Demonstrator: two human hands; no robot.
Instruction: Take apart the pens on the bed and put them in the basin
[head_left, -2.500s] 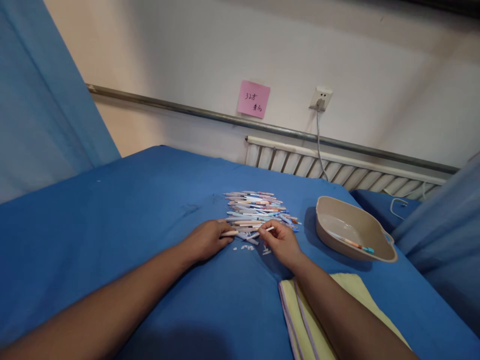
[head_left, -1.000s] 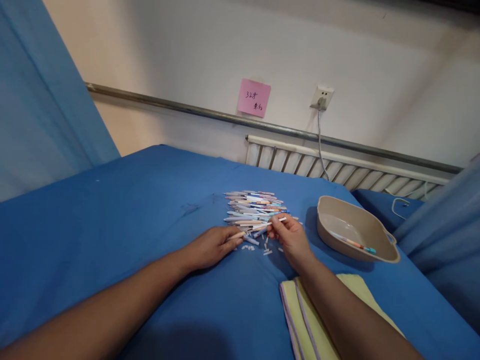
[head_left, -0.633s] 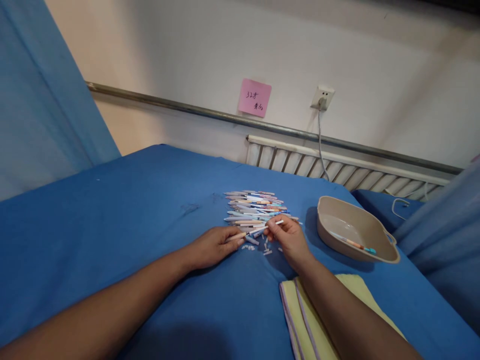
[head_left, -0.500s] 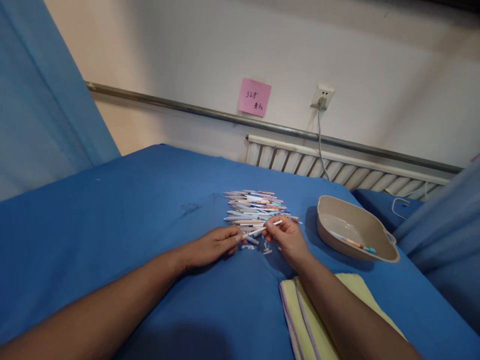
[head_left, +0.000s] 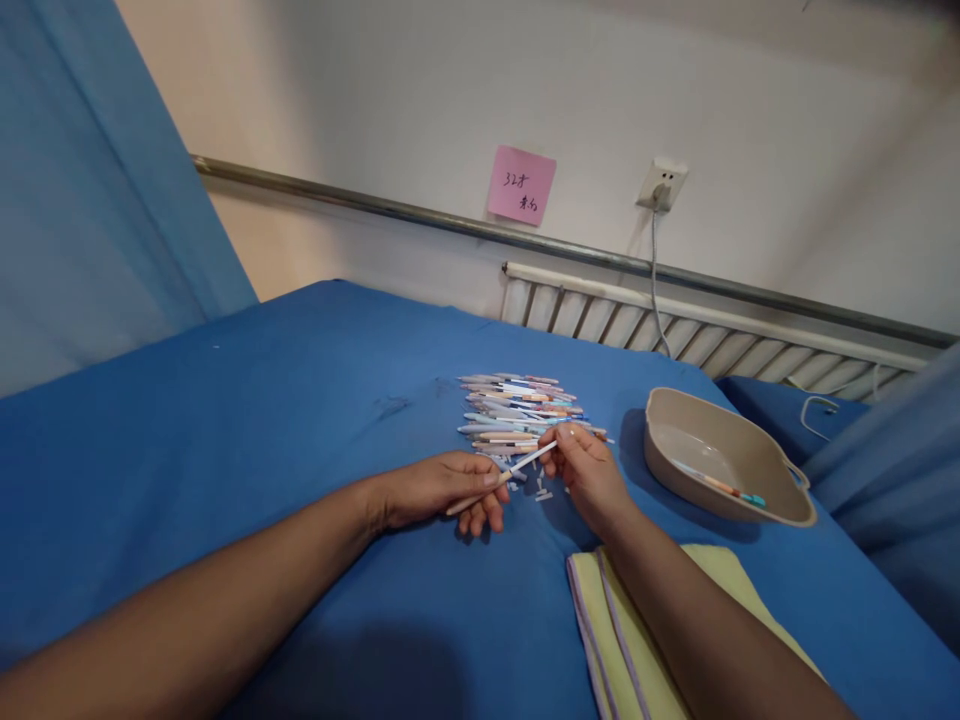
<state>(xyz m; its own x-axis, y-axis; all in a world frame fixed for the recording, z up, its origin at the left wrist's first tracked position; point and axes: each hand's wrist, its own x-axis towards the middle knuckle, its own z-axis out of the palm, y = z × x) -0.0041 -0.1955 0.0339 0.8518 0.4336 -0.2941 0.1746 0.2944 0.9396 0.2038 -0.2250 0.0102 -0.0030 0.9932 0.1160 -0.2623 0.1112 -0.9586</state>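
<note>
My left hand is closed round a slim peach-coloured pen barrel, thumb on top and the lower fingers loosely curled. Out of its right end runs a thin white pen refill, slanting up to the right. My right hand pinches the refill's far end between thumb and fingertips. Just beyond both hands lies a stack of pens in pale, orange and blue colours, side by side. Small white pieces are scattered between the hands and the stack, partly hidden by my fingers.
A beige plastic basin stands to the right, with an orange and teal pen inside. The folded yellow towel lies under my right forearm. Blue cloth covers the surface. Behind are a radiator and a plugged-in cable.
My left hand has turned palm-up somewhat, showing more of the peach barrel. The right hand now pinches the white refill nearer its end. The view has shifted slightly left.
</note>
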